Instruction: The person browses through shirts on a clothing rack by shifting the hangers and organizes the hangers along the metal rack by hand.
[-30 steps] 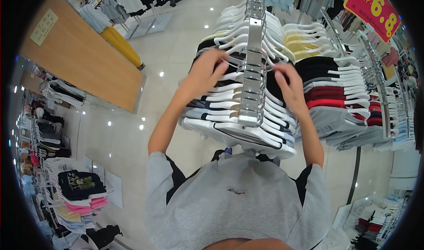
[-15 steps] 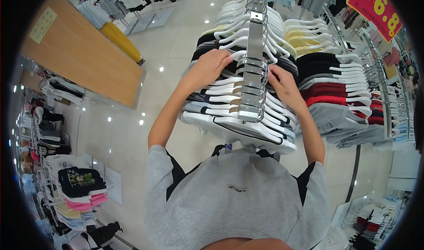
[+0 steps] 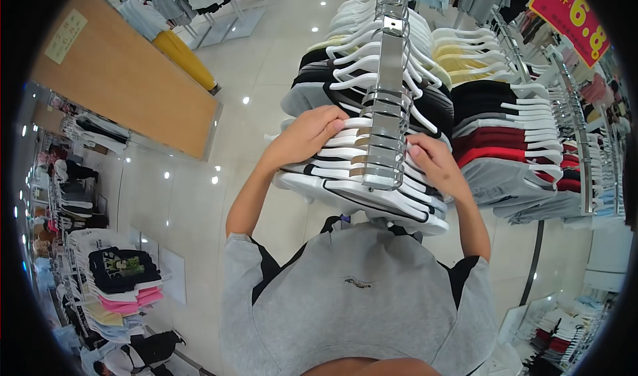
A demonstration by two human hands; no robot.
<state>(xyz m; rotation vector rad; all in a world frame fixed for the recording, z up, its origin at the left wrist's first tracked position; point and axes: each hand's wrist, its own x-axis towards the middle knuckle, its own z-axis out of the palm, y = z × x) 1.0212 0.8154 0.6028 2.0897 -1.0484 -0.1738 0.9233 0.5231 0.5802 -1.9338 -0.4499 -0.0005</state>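
Note:
A metal rail [image 3: 389,63] runs away from me, with white hangers [image 3: 355,80] and shirts hung along it. On the rail's left side, my left hand [image 3: 309,135] is closed on the shoulder of a white hanger. My right hand [image 3: 435,163] is closed round hangers on the other side, its fingertips partly hidden by the rail. White garments with black trim [image 3: 332,191] hang at the near end, below both hands. Grey and black shirts [image 3: 309,97] hang just beyond my hands.
To the right, another rack [image 3: 577,130] carries black, red, yellow and grey shirts under a red price sign [image 3: 573,17]. A wooden panel [image 3: 133,77] stands at the left. More clothes racks [image 3: 119,269] line the lower left, where a person in black trousers [image 3: 156,347] is visible.
Both hands have closed on hangers and moved toward me along the rail. The hangers near my body are now packed tighter, and a gap has opened behind my hands.

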